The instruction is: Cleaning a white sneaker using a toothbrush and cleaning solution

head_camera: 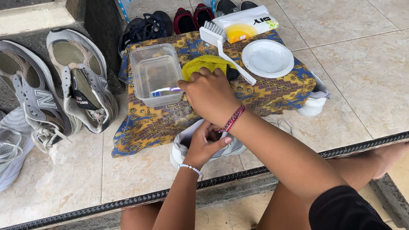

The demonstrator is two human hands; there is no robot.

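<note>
While the left hand (203,145) grips a pale grey sneaker (185,145) lying on the tiled floor (384,88) against the near edge of a patterned cloth (266,92), the right hand (209,95) reaches over it and rests on a yellow rag (205,63), apparently closing on it, though its fingers are hidden. Just beside the rag on the cloth lie a clear plastic tub (157,73), a white brush (224,50) and a white plate (267,58); two grey running shoes (54,83) lean against the wall to the left.
</note>
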